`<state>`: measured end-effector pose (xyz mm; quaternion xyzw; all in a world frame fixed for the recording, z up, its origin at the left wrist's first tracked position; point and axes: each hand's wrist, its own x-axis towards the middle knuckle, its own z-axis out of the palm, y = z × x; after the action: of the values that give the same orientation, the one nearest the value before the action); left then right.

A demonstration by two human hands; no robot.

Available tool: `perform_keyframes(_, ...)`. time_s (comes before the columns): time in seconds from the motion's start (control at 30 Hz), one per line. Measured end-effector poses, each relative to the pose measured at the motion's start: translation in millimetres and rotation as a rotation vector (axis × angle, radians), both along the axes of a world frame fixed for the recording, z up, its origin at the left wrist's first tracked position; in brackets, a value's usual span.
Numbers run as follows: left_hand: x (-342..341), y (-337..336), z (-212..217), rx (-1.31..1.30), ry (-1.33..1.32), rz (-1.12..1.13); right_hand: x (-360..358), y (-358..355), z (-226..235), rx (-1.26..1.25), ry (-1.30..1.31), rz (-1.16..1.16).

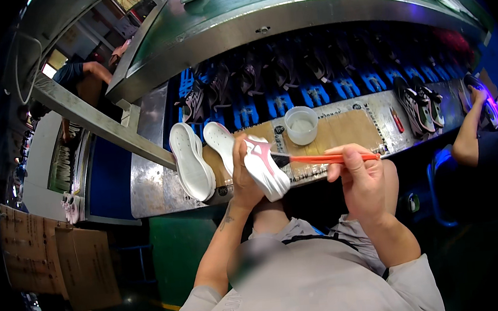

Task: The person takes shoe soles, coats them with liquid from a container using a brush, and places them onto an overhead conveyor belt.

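My left hand [243, 182] grips a white shoe sole with pink side panels [266, 167], tilted above the front edge of the bench. In my right hand [361, 184] is a brush with an orange handle [317, 159]. Its dark bristles [280, 159] meet the pink side of the sole, or come very close to it. A second white sole [218, 141] lies just behind my left hand, partly covered by it. Left of that rests another white sole [193, 166], its hollow side up. Beyond the brush stands a translucent plastic cup [301, 125] with pale contents.
Cardboard [341, 129] covers part of the metal bench [152, 190]. Dark shoes [419, 108] and a red-handled tool [397, 120] sit to the right. Blue racks with dark shoes run behind, below a green conveyor [235, 2]. A slanting metal beam [104, 124] stands left. A co-worker's arm [466, 133] is at right.
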<state>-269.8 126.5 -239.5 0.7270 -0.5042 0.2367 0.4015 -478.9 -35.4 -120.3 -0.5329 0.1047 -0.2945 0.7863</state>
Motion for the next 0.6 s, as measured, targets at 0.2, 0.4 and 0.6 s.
perform_keyframes(0.2,-38,32,17,-0.057,1.133,-0.362,-9,-38,-34,0.155,-0.051,-0.175)
perform_keyframes(0.4,40,-43,162,-0.254,1.644,-1.229,-35,-57,-61,0.191,0.003,-0.262)
perform_keyframes(0.6,190,-179,261,-1.021,1.741,-0.829,-41,-42,-67,0.153,0.062,-0.219)
